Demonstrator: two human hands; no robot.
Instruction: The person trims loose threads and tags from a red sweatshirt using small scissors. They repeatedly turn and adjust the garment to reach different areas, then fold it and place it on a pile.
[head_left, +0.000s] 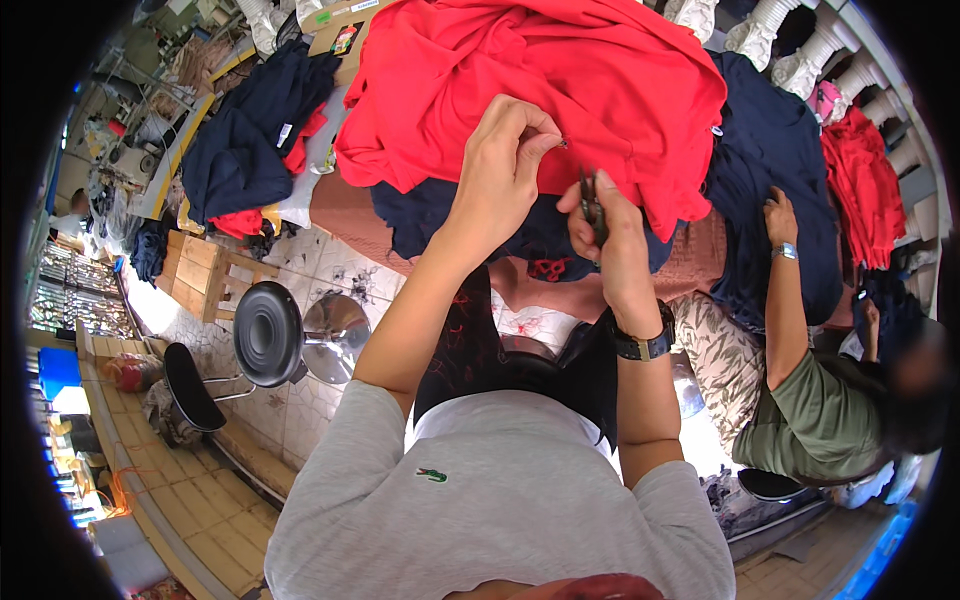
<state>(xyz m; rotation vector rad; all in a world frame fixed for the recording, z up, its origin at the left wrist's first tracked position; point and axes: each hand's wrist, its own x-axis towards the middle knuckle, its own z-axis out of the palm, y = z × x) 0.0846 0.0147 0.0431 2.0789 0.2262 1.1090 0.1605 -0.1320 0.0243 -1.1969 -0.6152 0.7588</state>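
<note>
Fabric lay directly ahead of both hands: I saw the red shirt (560, 90) heaped on the desk (345, 215), soft and creased, its hem hanging toward me. My left hand (505, 160) was nearer, its fingers (540, 142) pressed together, pinching something tiny at that hem. My right hand (605, 225), just beside and lower, closed around small dark snips (590, 205) pointing up at the pinch. Navy garments (520, 235) lay beneath.
</note>
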